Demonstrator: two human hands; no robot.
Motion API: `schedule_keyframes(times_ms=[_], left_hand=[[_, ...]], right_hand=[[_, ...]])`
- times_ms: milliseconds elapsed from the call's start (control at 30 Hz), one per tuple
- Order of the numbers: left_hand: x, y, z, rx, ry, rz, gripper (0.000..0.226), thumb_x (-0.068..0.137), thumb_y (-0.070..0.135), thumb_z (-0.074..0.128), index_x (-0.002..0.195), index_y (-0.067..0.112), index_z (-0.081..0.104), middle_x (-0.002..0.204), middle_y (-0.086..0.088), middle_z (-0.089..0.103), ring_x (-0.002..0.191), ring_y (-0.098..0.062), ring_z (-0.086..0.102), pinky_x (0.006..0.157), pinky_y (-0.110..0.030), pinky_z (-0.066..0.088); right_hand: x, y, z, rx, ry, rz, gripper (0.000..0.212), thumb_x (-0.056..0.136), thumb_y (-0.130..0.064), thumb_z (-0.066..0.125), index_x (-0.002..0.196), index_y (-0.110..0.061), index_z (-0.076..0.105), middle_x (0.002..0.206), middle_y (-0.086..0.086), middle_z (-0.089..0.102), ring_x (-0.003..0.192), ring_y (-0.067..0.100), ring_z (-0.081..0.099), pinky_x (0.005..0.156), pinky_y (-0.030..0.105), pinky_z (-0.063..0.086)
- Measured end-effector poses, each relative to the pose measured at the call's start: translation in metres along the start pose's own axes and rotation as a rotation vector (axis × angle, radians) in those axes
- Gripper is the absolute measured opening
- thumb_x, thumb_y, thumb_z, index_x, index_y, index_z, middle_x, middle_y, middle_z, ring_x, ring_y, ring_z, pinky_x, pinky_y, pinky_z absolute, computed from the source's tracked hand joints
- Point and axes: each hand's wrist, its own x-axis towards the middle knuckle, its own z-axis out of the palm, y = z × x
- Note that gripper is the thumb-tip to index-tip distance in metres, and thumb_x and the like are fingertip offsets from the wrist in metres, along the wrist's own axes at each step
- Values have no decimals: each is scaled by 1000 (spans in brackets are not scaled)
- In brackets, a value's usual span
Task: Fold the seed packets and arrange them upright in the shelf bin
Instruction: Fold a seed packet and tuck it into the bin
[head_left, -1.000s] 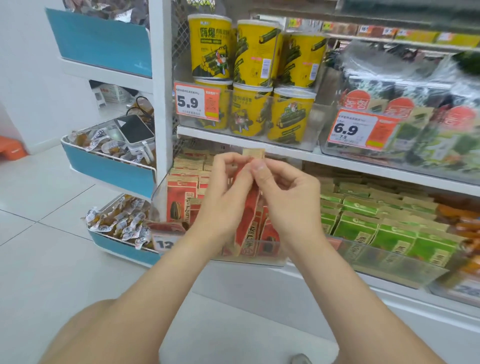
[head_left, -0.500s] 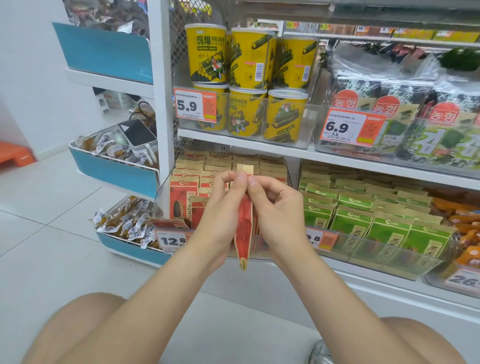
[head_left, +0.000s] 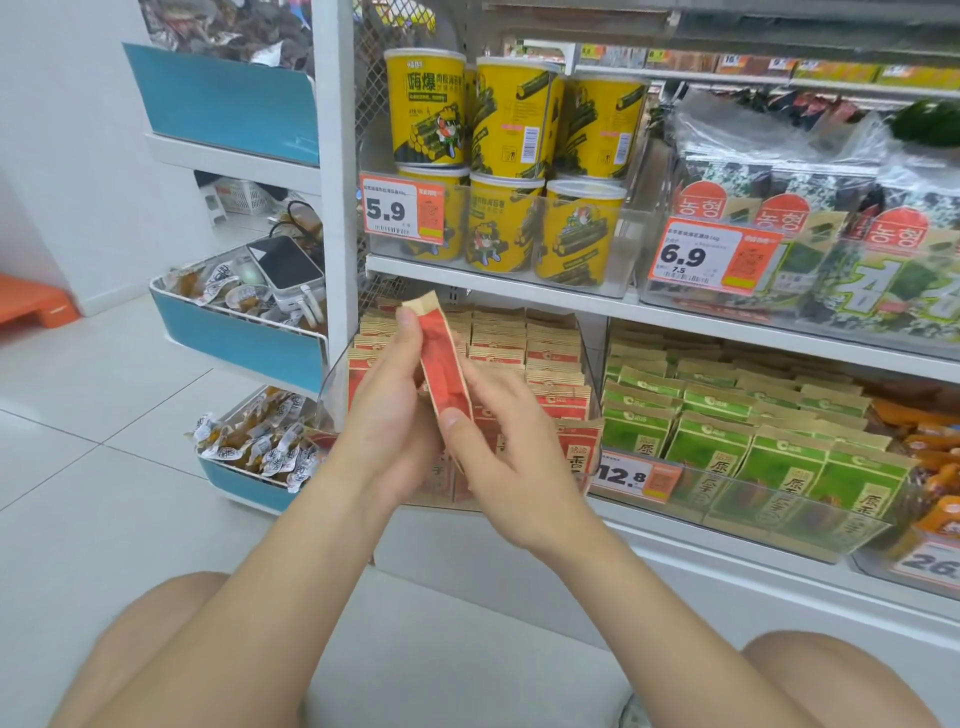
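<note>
Red seed packet (head_left: 441, 364) held tilted between left hand (head_left: 385, 421) and right hand (head_left: 504, 457).

The left price tag (head_left: 402, 210), by the yellow cans (head_left: 426, 109), said "5.9". The cans said "嗨爆". The right price tag (head_left: 696, 257), by the seaweed packs (head_left: 702, 208), said "6.9" and a small "7.5". Those packs said "농형". The low price tag (head_left: 623, 474), by the green packets (head_left: 784, 457), said "12.8". A red seed packet (head_left: 575, 464) in the bin showed "香".

A white metal shelf (head_left: 498, 285) carried a clear plastic bin (head_left: 631, 260) of yellow cylindrical cans (head_left: 579, 234). Below stood red-and-tan paper packets (head_left: 550, 364) beside green ones (head_left: 717, 410).
</note>
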Motion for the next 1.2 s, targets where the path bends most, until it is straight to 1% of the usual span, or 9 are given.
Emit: schedule_keyframes(times_ms=[267, 400, 567, 667, 833, 933, 1000, 1067, 1200], left_hand=[[9, 2, -7, -8, -2, 73, 61, 99, 51, 73, 140, 9, 59, 131, -12, 62, 122, -35, 60, 119, -60, 44], [3, -5, 2, 136, 113, 167, 38, 104, 28, 70, 134, 10, 54, 134, -13, 71, 106, -23, 73, 96, -41, 63], [-1, -2, -5, 266, 131, 213, 45, 107, 14, 65, 145, 27, 45, 121, -4, 78, 100, -17, 78, 84, -38, 66], [-8, 3, -3, 494, 44, 182, 30, 112, 30, 56, 135, 14, 67, 114, -7, 82, 104, -21, 79, 90, -44, 62], [-16, -4, -3, 692, 20, 190, 75, 104, 72, 45, 113, 4, 77, 104, -13, 82, 103, -36, 78, 98, -60, 60], [-18, 0, 2, 512, 124, 159, 55, 110, 56, 47, 107, 12, 80, 100, -8, 83, 94, -25, 81, 87, -45, 65], [-15, 3, 1, 416, 210, 105, 50, 111, 52, 48, 100, 15, 79, 93, -5, 84, 82, -20, 81, 73, -37, 67], [-14, 7, 1, 394, 265, 48, 52, 113, 51, 46, 90, 14, 75, 75, -4, 80, 59, -17, 75, 50, -28, 59], [-21, 6, 6, 340, 249, -71, 65, 117, 42, 39, 71, 5, 66, 46, -10, 57, 29, -20, 49, 31, -21, 38]], right_hand=[[5, -2, -1, -255, -183, -18, 56, 112, -44, 47, 165, -39, 29, 136, -7, 52, 125, 13, 54, 106, 37, 47], [10, -1, -4, -471, -119, 1, 28, 114, -42, 39, 111, -24, 60, 98, -4, 63, 86, 25, 59, 75, 43, 48], [13, 3, -9, -285, 86, 66, 41, 113, -28, 48, 73, -23, 55, 62, -7, 57, 60, 12, 52, 60, 35, 30], [13, 6, -10, -331, 230, 59, 39, 111, -19, 48, 74, -21, 56, 62, -7, 56, 57, 13, 49, 61, 38, 28], [13, 2, -7, -203, 430, 58, 41, 112, -23, 48, 73, -17, 58, 59, -4, 56, 57, 12, 50, 58, 37, 31], [16, -4, -9, 121, 263, 274, 61, 114, -43, 45, 75, -1, 66, 60, 3, 66, 55, 28, 59, 52, 35, 44], [18, -9, -13, 285, 62, 410, 68, 114, -46, 43, 74, 5, 60, 52, 7, 49, 47, 25, 42, 48, 30, 31], [16, -15, -13, 417, -104, 412, 53, 115, -41, 42, 86, -2, 61, 57, 1, 38, 50, 19, 34, 50, 31, 22], [12, -22, -6, 418, -104, 257, 46, 117, -26, 44, 83, 4, 56, 61, 2, 50, 53, 18, 51, 51, 28, 42]])
